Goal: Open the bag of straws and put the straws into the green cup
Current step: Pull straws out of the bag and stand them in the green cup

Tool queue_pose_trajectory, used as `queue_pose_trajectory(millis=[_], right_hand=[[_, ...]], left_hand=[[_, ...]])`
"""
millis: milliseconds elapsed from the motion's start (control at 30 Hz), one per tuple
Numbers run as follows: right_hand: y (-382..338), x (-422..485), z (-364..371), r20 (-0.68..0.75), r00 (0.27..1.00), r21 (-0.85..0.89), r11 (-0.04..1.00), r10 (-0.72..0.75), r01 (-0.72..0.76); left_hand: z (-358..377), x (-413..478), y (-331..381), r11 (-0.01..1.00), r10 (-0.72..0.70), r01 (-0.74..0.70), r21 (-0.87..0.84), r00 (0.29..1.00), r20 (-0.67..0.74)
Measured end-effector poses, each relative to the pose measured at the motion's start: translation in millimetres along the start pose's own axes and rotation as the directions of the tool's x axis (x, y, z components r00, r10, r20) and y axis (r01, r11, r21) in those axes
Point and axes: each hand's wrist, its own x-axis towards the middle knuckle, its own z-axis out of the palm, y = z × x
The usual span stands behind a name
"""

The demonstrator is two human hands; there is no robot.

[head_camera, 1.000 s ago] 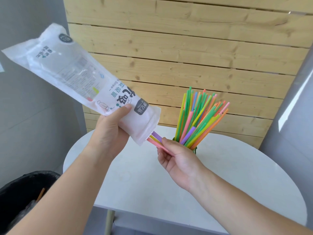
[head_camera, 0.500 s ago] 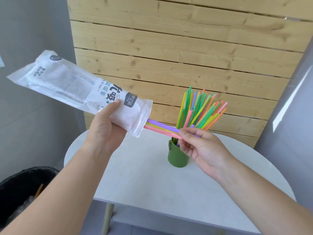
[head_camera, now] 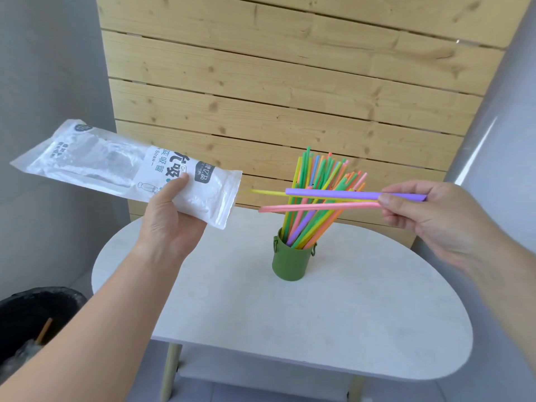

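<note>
Straws were the last thing out of the bag: three of them, purple (head_camera: 333, 194), pink (head_camera: 319, 206) and yellow (head_camera: 269, 192), had come fully clear of its mouth, where half a second earlier their far ends were still inside. The right hand (head_camera: 429, 219), at right of centre, was pinched shut on their near ends between thumb and fingers, holding them level, crossing in front of the bunch already standing in the cup (head_camera: 291, 262). The left hand (head_camera: 171, 224), left of centre, was wrapped around the bag (head_camera: 95, 163) near its open end, thumb on the printed face, the rest of the bag slanting away toward the upper left.

The bag looked empty now, clear and flat along its length, though glare made that hard to confirm. The cup stood on the table (head_camera: 232, 300) at centre, packed with coloured straws fanning up and rightward. By my reading the task was nearly done: these three needed tipping upright and dropping into the cup. The bunch left little free room, so they might catch on the leaning straws. A bin (head_camera: 26, 314) sat at lower left.
</note>
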Motion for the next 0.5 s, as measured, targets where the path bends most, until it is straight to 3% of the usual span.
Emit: queue_pose_trajectory(millis=[267, 500], right_hand=[[-20.8, -1.0, -15.5, -0.045, 0.993, -0.371, 0.925, -0.109, 0.085], [-34.2, -5.0, -6.3, 0.013, 0.988, -0.549, 0.825, -0.155, 0.136]], left_hand=[[3.8, -4.0, -4.3, 0.999, -0.026, 0.026, 0.031, 0.999, -0.026], [4.1, -4.9, -3.3, 0.999, -0.028, 0.028, 0.032, 1.000, -0.012]])
